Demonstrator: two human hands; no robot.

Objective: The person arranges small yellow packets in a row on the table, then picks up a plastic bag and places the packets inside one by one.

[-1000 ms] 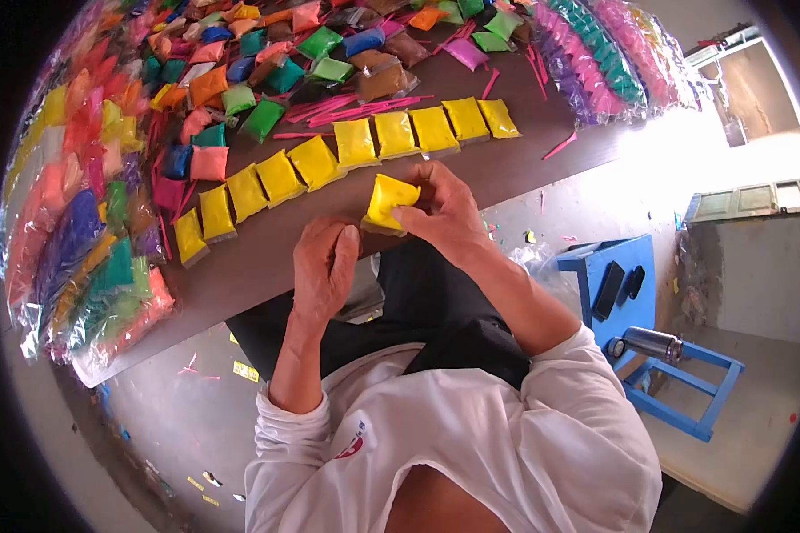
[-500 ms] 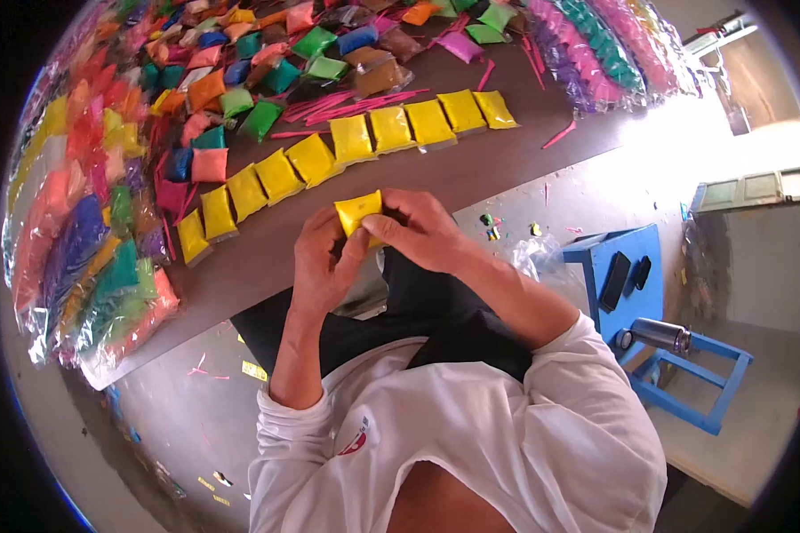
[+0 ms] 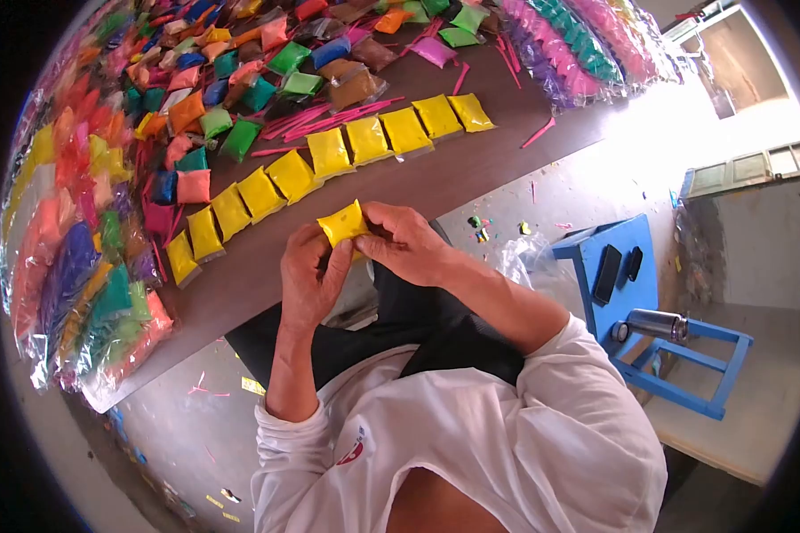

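Between my two hands I hold a small yellow packet [image 3: 341,222], above the table's near edge. My left hand [image 3: 313,271] grips its left and lower side with thumb and fingers. My right hand [image 3: 406,244] pinches the right side, the thumb pressed on the lower corner. Beyond the hands, a curved row of several similar yellow packets [image 3: 331,153] lies flat on the brown table [image 3: 471,169]. Behind that row are loose pink plastic sticks [image 3: 298,123].
Many small coloured packets [image 3: 240,139] are heaped at the back. Large clear bags of packets stand at the left [image 3: 80,240] and far right [image 3: 578,53]. Right of me, a blue stool [image 3: 622,266] bears a metal flask [image 3: 658,324] and a black phone-like object [image 3: 606,274]. Scraps litter the floor.
The whole view has shifted slightly, with the table moving a little left. Both hands still hold the yellow packet, which is tilted slightly differently.
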